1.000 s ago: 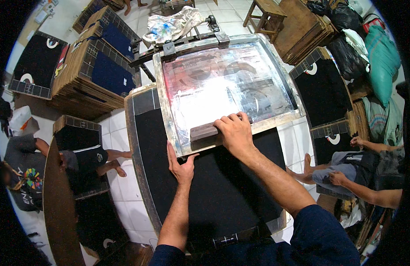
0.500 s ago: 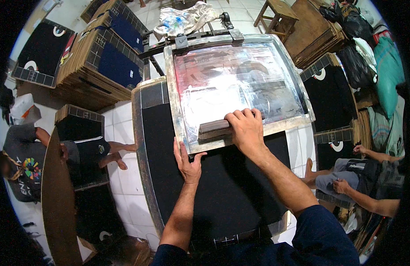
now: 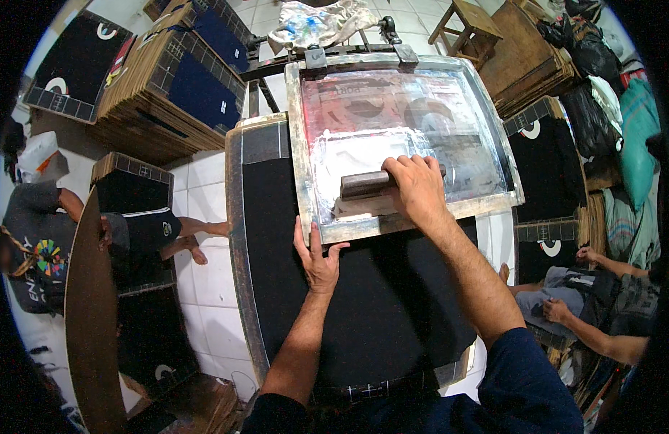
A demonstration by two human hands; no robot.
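A framed printing screen (image 3: 407, 226) with a paint-stained mesh lies over the far part of a board covered in black fabric (image 3: 392, 304). My right hand (image 3: 417, 189) is closed round the dark handle of a squeegee (image 3: 363, 185), which rests on the mesh near the frame's near side. White ink surrounds the squeegee, and red stains run along the mesh's left side. At the frame's near left corner my left hand (image 3: 320, 264) touches the edge with its fingers stretched out and its thumb apart. Clamps (image 3: 405, 56) hold the screen's far edge.
Stacked boards with dark fabric (image 3: 161, 94) stand at the far left. A person (image 3: 48, 246) stands on the left beside a brown board (image 3: 92, 311); another person (image 3: 587, 304) is at the right. A stained cloth (image 3: 323, 25) and a wooden stool (image 3: 464, 32) lie beyond the screen.
The squeegee and my right hand have moved slightly away from me over the mesh. My left hand stays at the frame's corner. The whole view has shifted a little.
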